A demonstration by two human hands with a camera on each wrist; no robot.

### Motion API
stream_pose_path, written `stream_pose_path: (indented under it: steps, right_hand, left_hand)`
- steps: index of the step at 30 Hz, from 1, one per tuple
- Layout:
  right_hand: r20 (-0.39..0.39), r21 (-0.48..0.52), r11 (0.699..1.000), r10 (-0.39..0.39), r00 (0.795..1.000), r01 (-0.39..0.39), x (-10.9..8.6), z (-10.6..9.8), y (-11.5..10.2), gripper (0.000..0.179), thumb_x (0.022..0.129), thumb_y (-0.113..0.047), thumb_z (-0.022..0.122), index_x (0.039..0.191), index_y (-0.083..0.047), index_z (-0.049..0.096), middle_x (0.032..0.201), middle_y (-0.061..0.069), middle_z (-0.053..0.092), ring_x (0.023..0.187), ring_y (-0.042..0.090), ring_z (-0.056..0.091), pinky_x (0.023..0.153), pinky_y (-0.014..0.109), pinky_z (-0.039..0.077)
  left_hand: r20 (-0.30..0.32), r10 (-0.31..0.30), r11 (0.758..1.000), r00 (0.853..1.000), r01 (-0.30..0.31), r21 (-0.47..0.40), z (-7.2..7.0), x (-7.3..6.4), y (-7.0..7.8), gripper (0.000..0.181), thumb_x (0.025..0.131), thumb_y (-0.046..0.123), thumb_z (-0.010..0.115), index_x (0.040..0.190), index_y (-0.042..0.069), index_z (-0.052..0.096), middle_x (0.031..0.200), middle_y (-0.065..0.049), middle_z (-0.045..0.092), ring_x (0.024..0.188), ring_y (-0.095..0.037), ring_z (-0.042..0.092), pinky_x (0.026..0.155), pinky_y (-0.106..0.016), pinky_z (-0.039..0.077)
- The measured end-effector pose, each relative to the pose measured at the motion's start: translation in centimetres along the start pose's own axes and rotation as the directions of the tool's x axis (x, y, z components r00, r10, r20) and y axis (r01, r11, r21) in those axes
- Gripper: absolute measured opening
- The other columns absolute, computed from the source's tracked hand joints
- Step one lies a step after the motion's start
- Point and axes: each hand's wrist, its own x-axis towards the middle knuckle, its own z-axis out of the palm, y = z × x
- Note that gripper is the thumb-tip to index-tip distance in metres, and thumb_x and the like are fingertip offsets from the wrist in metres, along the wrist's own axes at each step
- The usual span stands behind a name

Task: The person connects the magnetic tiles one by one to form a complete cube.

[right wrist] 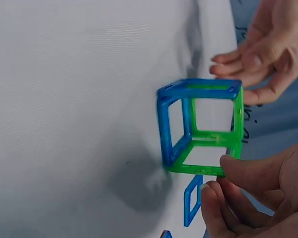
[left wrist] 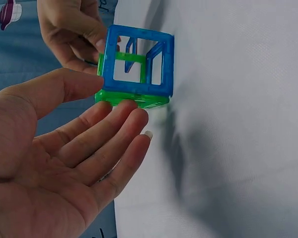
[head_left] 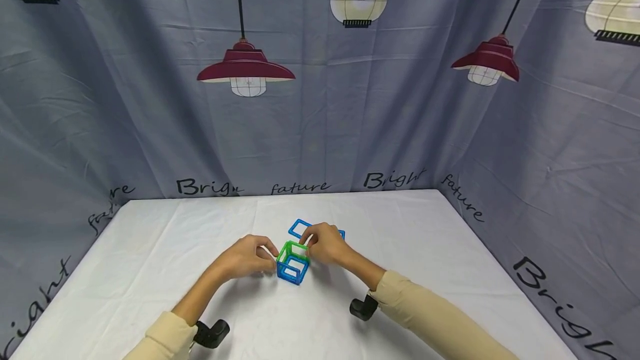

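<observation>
beige sleeves (head_left: 430, 315) lie nearest the lens, each wrist carrying a black camera (head_left: 363, 308). printed writing on the grey curtain (head_left: 320, 126) reads "bright" and "future", beside printed lamps. white cloth covers the table (head_left: 450, 249). at its centre stands an open cube (head_left: 293, 263) of blue and green square frames; it holds nothing. left hand (head_left: 248, 257) is spread, fingertips touching the cube's green side. right hand (head_left: 325, 243) pinches the opposite green frame. loose blue frames (head_left: 300, 228) lie flat just behind.
</observation>
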Motion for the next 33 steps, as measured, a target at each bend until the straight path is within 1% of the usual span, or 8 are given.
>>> stream_pose_path:
  steps: [5,13,15,18,21,24,27,33]
  right_hand:
    - [-0.028,0.023,0.999,0.05,0.998,-0.049,0.8,0.1,0.1,0.018,0.081,0.004,0.075,0.091,-0.011,0.079,0.084,0.003,0.07,0.078,0.016,0.058,0.067,0.028,0.047]
    - [-0.042,0.056,0.996,0.078,0.996,-0.076,1.4,0.2,-0.4,0.014,0.083,0.004,0.074,0.087,-0.009,0.08,0.086,0.006,0.075,0.079,0.016,0.057,0.073,0.031,0.048]
    - [-0.037,0.059,0.995,0.087,0.996,-0.085,1.5,0.2,-0.4,0.014,0.083,0.004,0.075,0.087,-0.009,0.08,0.086,0.007,0.074,0.078,0.016,0.057,0.072,0.03,0.047]
    - [-0.03,0.067,0.993,0.095,0.995,-0.093,1.5,0.2,-0.3,0.013,0.083,0.003,0.075,0.087,-0.009,0.08,0.084,0.006,0.073,0.077,0.016,0.057,0.072,0.029,0.047]
    - [-0.035,0.071,0.994,0.088,0.996,-0.085,1.5,0.1,-0.1,0.013,0.082,0.0,0.076,0.089,-0.01,0.08,0.083,0.003,0.073,0.077,0.015,0.058,0.072,0.03,0.048]
    - [-0.043,0.076,0.994,0.077,0.996,-0.074,1.4,0.0,0.1,0.012,0.083,-0.003,0.076,0.09,-0.01,0.081,0.083,0.002,0.074,0.077,0.013,0.06,0.074,0.031,0.049]
    - [-0.045,0.083,0.994,0.069,0.997,-0.065,1.5,0.0,0.2,0.012,0.084,-0.003,0.075,0.091,-0.01,0.081,0.085,0.002,0.076,0.079,0.012,0.062,0.076,0.033,0.05]
    - [-0.042,0.073,0.996,0.056,0.998,-0.052,1.5,0.2,0.4,0.013,0.085,-0.003,0.074,0.093,-0.01,0.081,0.09,0.001,0.077,0.083,0.013,0.064,0.078,0.034,0.051]
  left_hand:
    - [0.019,0.009,1.0,1.0,-0.009,-0.012,0.3,-0.2,0.2,0.022,0.083,0.011,0.078,0.101,0.003,0.068,0.091,-0.008,0.077,0.079,-0.021,0.069,0.068,-0.035,0.054]
    - [0.054,0.027,0.997,0.998,-0.023,-0.072,0.7,-0.3,0.3,0.024,0.084,0.008,0.076,0.102,0.001,0.063,0.09,-0.01,0.077,0.076,-0.021,0.068,0.066,-0.037,0.054]
    - [0.028,0.022,0.997,0.999,-0.02,-0.077,0.7,-0.2,0.3,0.025,0.083,0.009,0.076,0.103,0.001,0.063,0.091,-0.009,0.076,0.077,-0.02,0.068,0.066,-0.036,0.054]
    - [-0.054,-0.002,0.997,0.999,-0.002,-0.071,0.8,0.1,0.4,0.031,0.084,0.012,0.078,0.11,0.005,0.065,0.099,-0.007,0.075,0.085,-0.019,0.069,0.07,-0.035,0.053]
    - [-0.144,-0.006,0.999,0.99,0.0,-0.041,1.1,0.4,0.6,0.041,0.084,0.019,0.081,0.122,0.013,0.067,0.109,-0.008,0.075,0.097,-0.02,0.07,0.08,-0.04,0.055]
    - [-0.192,0.005,1.0,0.981,-0.007,-0.011,1.5,0.7,0.6,0.048,0.083,0.022,0.083,0.129,0.019,0.067,0.115,-0.01,0.074,0.105,-0.024,0.07,0.089,-0.047,0.055]
    - [-0.206,0.01,1.0,0.979,-0.012,-0.01,1.9,0.8,0.5,0.051,0.083,0.021,0.085,0.131,0.017,0.068,0.116,-0.01,0.074,0.107,-0.026,0.071,0.094,-0.052,0.054]
    - [-0.177,0.024,0.999,0.984,-0.028,-0.021,2.1,0.9,0.0,0.053,0.082,0.022,0.085,0.132,0.013,0.068,0.116,-0.008,0.075,0.107,-0.026,0.072,0.096,-0.053,0.053]
